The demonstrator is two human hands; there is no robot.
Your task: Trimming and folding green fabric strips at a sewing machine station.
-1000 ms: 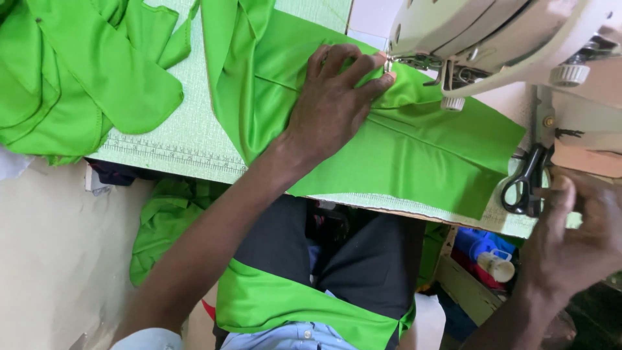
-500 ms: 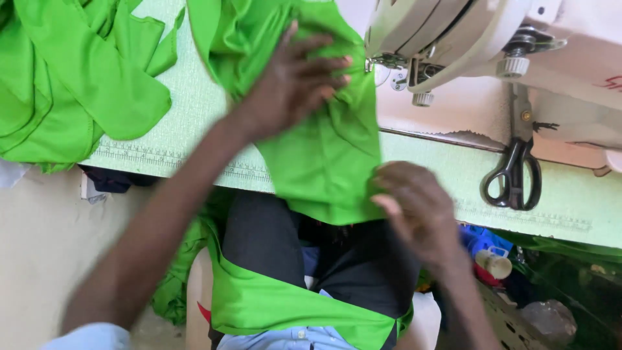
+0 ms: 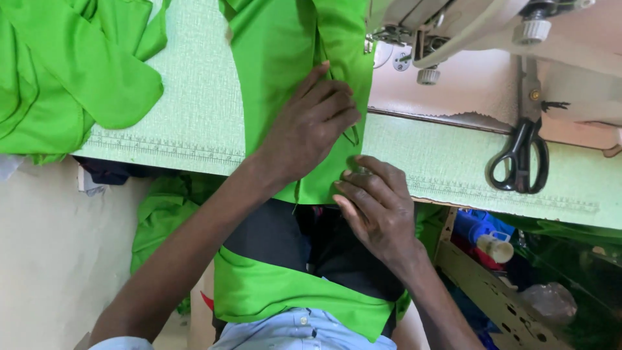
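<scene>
We saw few containers: low at the right edge of the frame, under the table, a blue tub (image 3: 478, 225) sat with a small cream-coloured bottle (image 3: 496, 247) just beside it, on a wooden shelf (image 3: 487, 288); what the tub held we could not tell.

Compared with half a second before, our left hand (image 3: 310, 126) had slid down the green garment piece (image 3: 295, 58) and lay flat in the middle of the frame, fingers together and pointing toward the upper right, pressing the cloth onto the pale green table (image 3: 188, 123). Our right hand (image 3: 378, 207), which had hung lower beside the hanging cloth, had come up to the table's near edge, its fingers curled and pinching the lower right fold of the cloth. The cloth itself had been drawn straighter.

The garment piece ran as a long strip from the top centre of the frame, beside the sewing machine (image 3: 453, 26), down over the table's near edge and into our lap. Its long axis stood nearly upright in the frame, one end toward the machine's needle area, the other toward us.

A heap of the same green fabric (image 3: 65, 71) lay at the upper left, well apart from the hands. Black-handled scissors (image 3: 520, 155) lay on the table at the right, blades toward the machine.
</scene>
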